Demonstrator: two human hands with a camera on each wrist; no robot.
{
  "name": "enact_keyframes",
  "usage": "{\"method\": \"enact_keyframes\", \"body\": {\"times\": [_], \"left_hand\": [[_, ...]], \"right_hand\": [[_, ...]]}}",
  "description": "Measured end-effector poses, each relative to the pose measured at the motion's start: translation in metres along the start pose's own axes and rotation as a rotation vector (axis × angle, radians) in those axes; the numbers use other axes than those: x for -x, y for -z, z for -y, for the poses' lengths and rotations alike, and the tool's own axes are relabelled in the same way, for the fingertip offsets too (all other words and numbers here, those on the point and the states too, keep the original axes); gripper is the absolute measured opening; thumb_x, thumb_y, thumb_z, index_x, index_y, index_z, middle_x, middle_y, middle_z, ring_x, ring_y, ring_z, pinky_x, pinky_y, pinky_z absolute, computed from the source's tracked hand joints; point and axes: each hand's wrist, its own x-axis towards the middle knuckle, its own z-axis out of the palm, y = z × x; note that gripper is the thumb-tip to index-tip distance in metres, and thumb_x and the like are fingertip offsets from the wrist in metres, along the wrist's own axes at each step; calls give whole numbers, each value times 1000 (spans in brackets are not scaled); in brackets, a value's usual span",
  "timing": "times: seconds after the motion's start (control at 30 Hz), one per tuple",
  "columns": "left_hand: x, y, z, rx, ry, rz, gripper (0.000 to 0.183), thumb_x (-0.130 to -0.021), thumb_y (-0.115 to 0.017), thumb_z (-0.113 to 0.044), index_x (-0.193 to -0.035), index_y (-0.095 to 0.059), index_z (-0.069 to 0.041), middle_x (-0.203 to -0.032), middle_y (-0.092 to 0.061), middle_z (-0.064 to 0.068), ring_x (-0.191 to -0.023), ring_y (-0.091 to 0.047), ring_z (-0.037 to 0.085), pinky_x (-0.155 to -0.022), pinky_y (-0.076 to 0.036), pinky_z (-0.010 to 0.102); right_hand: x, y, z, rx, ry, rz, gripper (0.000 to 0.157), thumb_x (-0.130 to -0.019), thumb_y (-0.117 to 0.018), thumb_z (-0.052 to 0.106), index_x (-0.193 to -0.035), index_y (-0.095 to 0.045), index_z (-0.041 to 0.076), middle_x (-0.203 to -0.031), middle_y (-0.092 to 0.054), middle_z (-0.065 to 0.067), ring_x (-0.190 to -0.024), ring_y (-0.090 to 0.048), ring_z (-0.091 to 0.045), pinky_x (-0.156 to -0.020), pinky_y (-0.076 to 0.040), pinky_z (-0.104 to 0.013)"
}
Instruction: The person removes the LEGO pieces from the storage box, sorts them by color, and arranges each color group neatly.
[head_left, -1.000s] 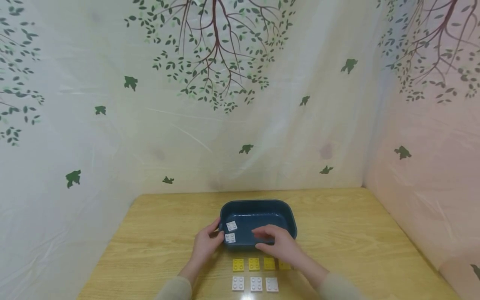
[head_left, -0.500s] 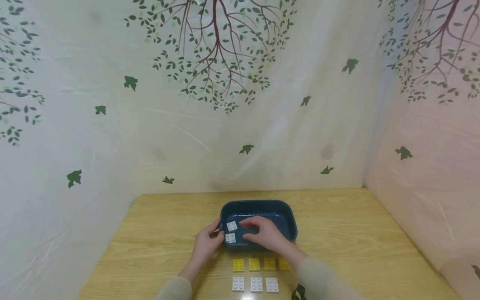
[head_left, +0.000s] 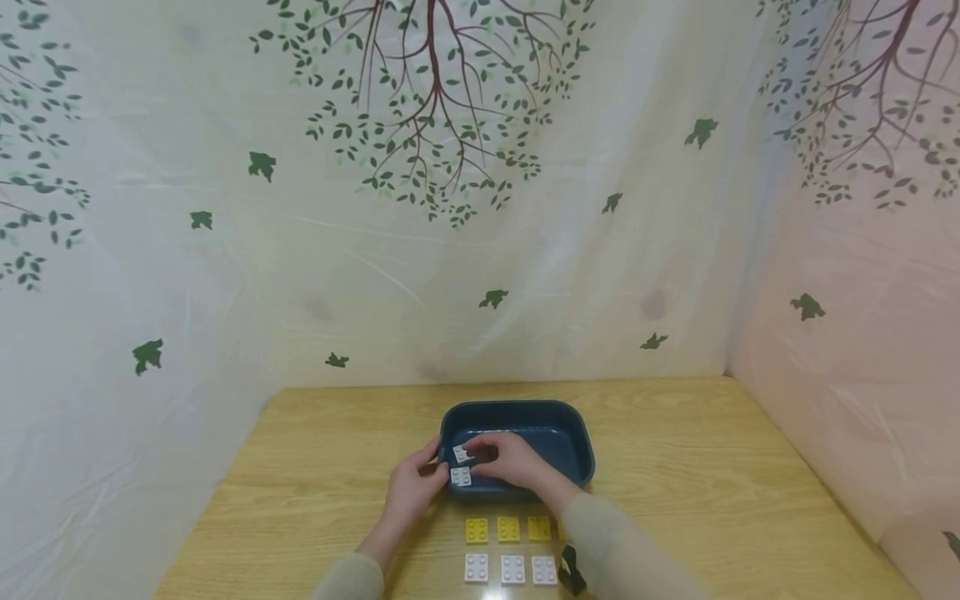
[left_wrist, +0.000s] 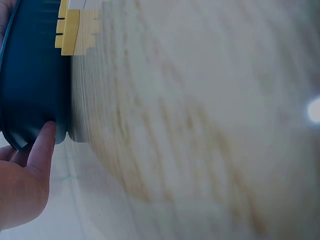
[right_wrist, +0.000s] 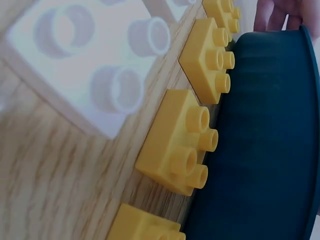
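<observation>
My left hand (head_left: 416,481) holds the left end of a dark blue rectangular bin (head_left: 517,493), its thumb against the near left corner. In the left wrist view, a finger of the left hand (left_wrist: 25,192) presses the bin's outer wall. Two white toy building bricks lie inside at the left. My right hand (head_left: 513,461) reaches into the bin from the right, fingers and thumb spread apart. Its fingertips are right at the farther white brick (head_left: 460,454) and partly cover it; the thumb tip is beside the nearer white brick (head_left: 461,476).
A row of yellow bricks (head_left: 508,528) lies on the wooden table (head_left: 315,467) just in front of the bin; the right sleeve covers its right end. Nearer still is a row of three white bricks (head_left: 513,568). Printed curtains (head_left: 420,275) stand behind and at both sides.
My right hand has moved left across the bin to the farther white brick, and its sleeve now hides the rightmost yellow brick. My left hand has stayed on the bin.
</observation>
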Motion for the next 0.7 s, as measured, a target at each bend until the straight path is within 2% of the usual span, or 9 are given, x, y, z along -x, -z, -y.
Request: {"method": "enact_keyframes", "body": {"times": [0.33,0.47,0.7], "left_hand": [[0,-1,1,-8,-8,-4,52,-91,-65,-11,-142,-55,-9,-140,-56,14,-121,-58,32,-103,-45,50],[0,-1,0,-6,3,-3,52,-91,-65,-12,-142,-54,-11,-141,-55,13,-121,-58,32,-103,-45,50],[1,-1,-2,13,13,1,53,-92,-65,-11,-143,-53,-12,-143,-54,12,-120,-58,31,-101,-47,48]], "right_hand": [[-7,-4,-4,-9,-34,111,35,-86,-78,15,-120,-72,19,-111,-70,7,-100,-62,-11,-103,-46,-45],[-8,-4,-5,6,-40,127,34,-84,-79,14,-118,-73,21,-111,-70,8,-100,-60,-13,-103,-44,-46],[-11,-7,-6,61,-29,137,34,-83,-80,16,-116,-75,23,-114,-71,10,-112,-58,-15,-107,-41,-46]]}}
